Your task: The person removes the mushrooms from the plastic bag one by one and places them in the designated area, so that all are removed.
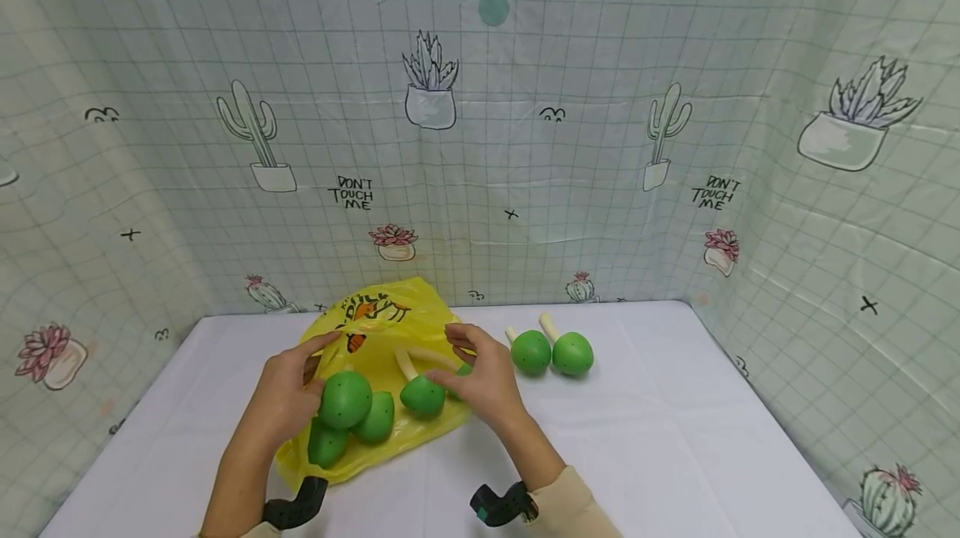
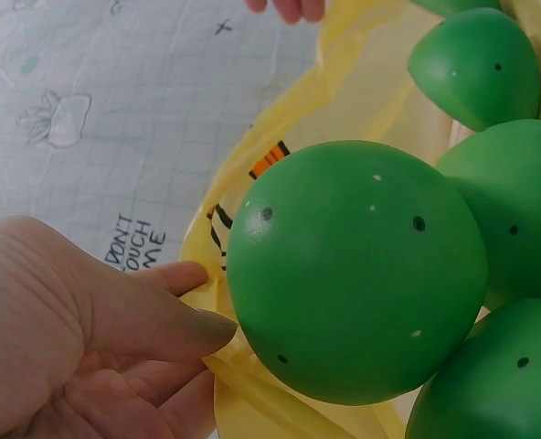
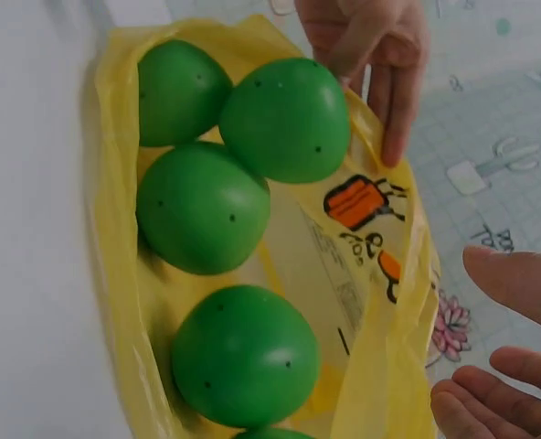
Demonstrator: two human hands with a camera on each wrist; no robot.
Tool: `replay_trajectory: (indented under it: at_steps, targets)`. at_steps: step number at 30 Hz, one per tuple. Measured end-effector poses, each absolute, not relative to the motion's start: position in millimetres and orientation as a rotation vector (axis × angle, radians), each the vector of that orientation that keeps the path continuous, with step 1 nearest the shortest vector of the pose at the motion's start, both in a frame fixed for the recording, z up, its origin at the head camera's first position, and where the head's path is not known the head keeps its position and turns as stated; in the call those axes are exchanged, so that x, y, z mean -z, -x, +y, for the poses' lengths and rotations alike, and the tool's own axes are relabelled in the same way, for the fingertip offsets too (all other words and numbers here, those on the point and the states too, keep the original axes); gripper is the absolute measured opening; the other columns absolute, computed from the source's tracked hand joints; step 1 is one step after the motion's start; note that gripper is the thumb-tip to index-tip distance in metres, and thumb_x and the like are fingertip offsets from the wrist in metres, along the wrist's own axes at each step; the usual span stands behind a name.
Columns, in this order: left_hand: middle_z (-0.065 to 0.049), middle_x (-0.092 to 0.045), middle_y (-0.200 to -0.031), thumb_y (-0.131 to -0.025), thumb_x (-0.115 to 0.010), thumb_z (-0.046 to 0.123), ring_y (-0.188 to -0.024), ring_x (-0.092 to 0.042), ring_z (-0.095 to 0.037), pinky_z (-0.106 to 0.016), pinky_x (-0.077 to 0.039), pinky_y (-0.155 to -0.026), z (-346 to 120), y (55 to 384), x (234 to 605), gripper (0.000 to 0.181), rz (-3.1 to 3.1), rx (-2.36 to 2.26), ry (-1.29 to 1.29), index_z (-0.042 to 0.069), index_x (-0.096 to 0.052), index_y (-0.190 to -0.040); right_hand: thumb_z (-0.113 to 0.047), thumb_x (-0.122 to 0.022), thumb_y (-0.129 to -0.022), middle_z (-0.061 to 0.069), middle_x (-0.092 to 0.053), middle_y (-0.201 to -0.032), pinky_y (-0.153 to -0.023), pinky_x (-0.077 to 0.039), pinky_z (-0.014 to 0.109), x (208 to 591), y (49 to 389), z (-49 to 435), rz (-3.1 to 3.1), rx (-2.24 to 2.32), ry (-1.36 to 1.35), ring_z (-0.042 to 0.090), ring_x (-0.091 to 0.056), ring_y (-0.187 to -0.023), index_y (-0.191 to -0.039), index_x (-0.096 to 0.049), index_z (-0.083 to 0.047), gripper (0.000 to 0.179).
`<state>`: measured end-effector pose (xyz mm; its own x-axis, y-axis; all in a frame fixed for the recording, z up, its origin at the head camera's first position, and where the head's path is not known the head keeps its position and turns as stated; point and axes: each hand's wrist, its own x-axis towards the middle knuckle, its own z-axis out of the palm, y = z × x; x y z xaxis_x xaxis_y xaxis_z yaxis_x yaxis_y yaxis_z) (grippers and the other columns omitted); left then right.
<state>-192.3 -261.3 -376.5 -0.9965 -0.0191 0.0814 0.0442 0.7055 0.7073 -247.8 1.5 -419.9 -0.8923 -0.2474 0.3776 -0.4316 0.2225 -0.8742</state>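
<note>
The left hand [image 1: 281, 392] appears to grasp the edge of the yellow plastic bag [image 2: 252, 155] between thumb and fingers, while the right hand [image 3: 513, 357] has its thumb and fingers spread apart and clenches nothing; whether its fingertips brush the bag's far edge, I cannot tell. The bag sits on the table between the hands, its mouth gaping, with five green maracas showing in it. One green maraca [image 2: 357, 274] rests on its neighbours right beside the left thumb, so a tug on that thin edge could tip it and send it rolling out over the low near rim. Another green maraca [image 1: 423, 396] lies near the right thumb with its pale handle [image 1: 407, 364] pointing away; if the right hand closes carelessly, it could knock that handle or snag it in the loose plastic. Because the film looks limp, letting go on the left would probably make that side sag over the round heads. Farther out, to the right of the bag, two more maracas [image 1: 572, 354] lie side by side on the white tablecloth [image 1: 660, 438]; being round-headed, they could roll if a sleeve [image 1: 573, 505] sweeps across. Behind stands the cactus-print backdrop [image 1: 510, 146], well clear of both hands.
</note>
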Motion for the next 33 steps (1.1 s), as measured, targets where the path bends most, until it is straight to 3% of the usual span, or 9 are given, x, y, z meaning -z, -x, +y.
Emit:
replay_trajectory:
  at_steps: [11, 33]
  targets:
    - [-0.035, -0.048, -0.152, -0.095, -0.054, -0.017, -0.135, -0.053, -0.052, -0.060, -0.051, -0.105, -260, 192, 376, 0.063, -2.801, 1.179, 0.037, -0.002, -0.046, -0.156, -0.007, -0.089, -0.084, 0.016, -0.065, -0.139, -0.106, -0.055, 0.034, 419, 236, -25, -2.372, -1.771, -0.720, 0.031, -0.063, -0.129, -0.140, -0.061, 0.004, 0.063]
    - [-0.037, -0.051, -0.148, -0.094, -0.056, -0.018, -0.132, -0.056, -0.052, -0.059, -0.056, -0.100, -262, 192, 379, 0.062, -2.773, 1.169, 0.089, -0.003, -0.048, -0.154, -0.012, -0.091, -0.083, 0.019, -0.066, -0.133, -0.101, -0.056, 0.026, 430, 220, -71, -2.440, -1.661, -0.874, 0.030, -0.066, -0.124, -0.136, -0.063, 0.005, 0.062]
